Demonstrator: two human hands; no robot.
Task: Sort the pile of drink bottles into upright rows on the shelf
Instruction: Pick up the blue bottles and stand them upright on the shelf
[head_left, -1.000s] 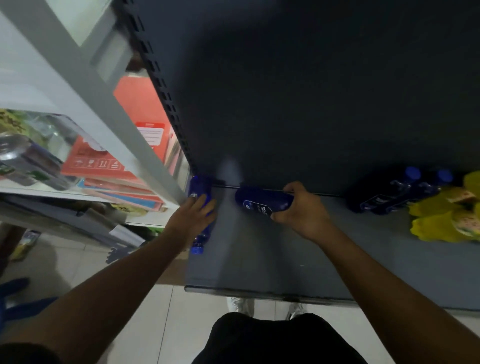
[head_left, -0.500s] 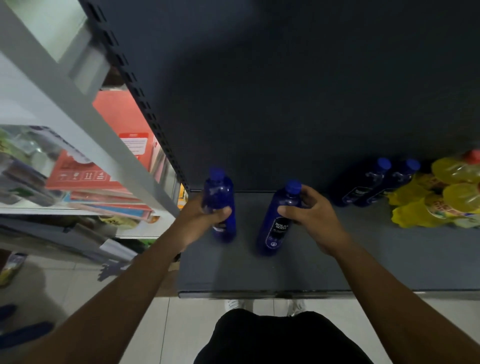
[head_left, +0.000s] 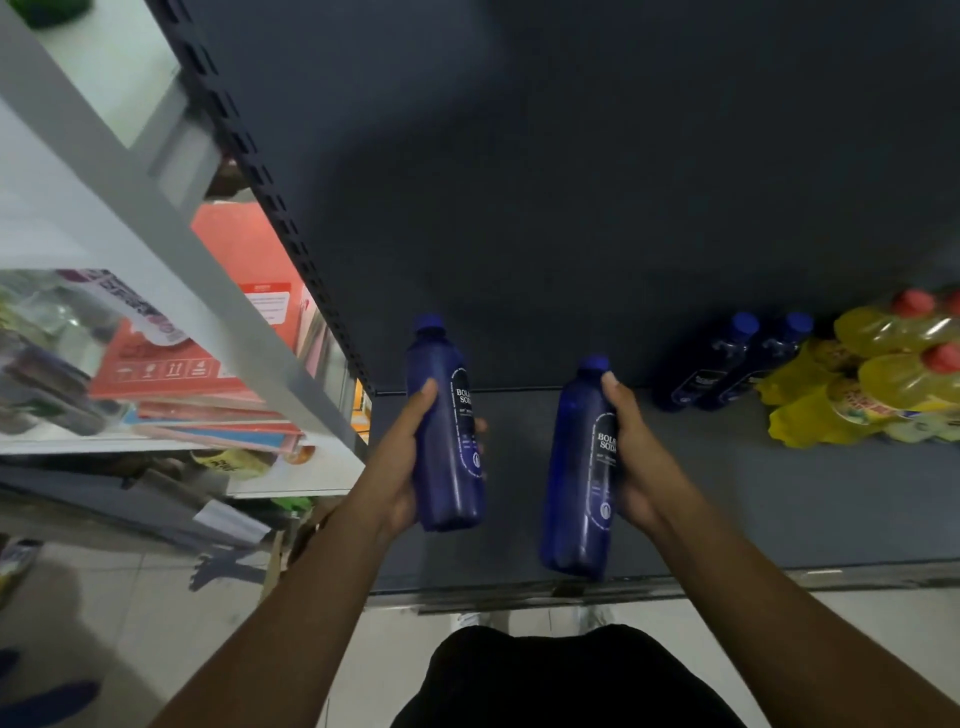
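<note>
Blue plastic fills both my hands: my left hand (head_left: 402, 457) is wrapped round one dark blue soda bottle (head_left: 447, 431), thumb on its near side and fingertips showing past its far side, and my right hand (head_left: 631, 457) is clasped round a second blue soda bottle (head_left: 574, 478) from the right, thumb up near the shoulder. Both bottles are cap-up, roughly upright, tilted slightly; whether their bases touch the shelf I cannot tell.

Beneath them lies the dark grey shelf (head_left: 779, 493), matte, with a metal front lip and a dark back panel (head_left: 571, 182) rising behind it. Left bottle sits over the shelf's left end, right bottle near its front edge.

Further right, against the back panel, two more blue bottles (head_left: 727, 364) lie on their sides, touching each other, blue caps pointing up-right. Just beside them a heap of yellow bottles (head_left: 883, 379) with red caps; at least three, exact count unclear.

Count: blue bottles, four; two in hand, two lying.

Left of the shelf, a white rack (head_left: 156, 218) carries red cartons (head_left: 171, 364). Pale tiled floor (head_left: 130, 597) below.
</note>
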